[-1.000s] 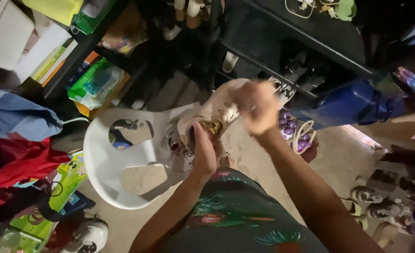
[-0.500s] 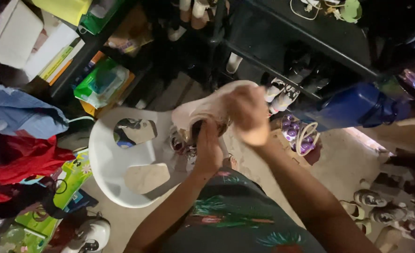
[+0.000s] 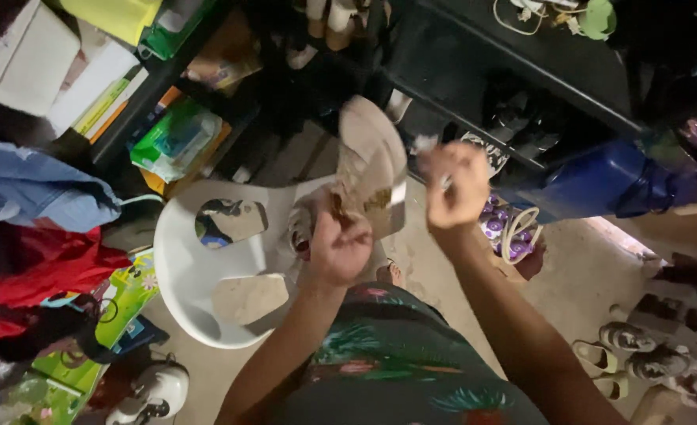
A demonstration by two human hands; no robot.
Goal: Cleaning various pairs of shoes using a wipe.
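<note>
Head view: left hand (image 3: 339,250) grips a pale shoe (image 3: 372,169), now tipped sole-up, as the right hand (image 3: 457,185), pulled aside, pinches something small and pale.

Dusty matt pale sandal (image 3: 374,169) with rough soiled sole, smooth glossy white plastic chair (image 3: 185,277), shiny blue plastic container (image 3: 600,179), rough bare concrete floor (image 3: 569,275)

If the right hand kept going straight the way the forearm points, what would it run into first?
Probably the black shelf unit with shoes on it, just beyond the right hand. The pale shoe in the left hand sits off to the side of that line. Depth is unclear from above.
</note>
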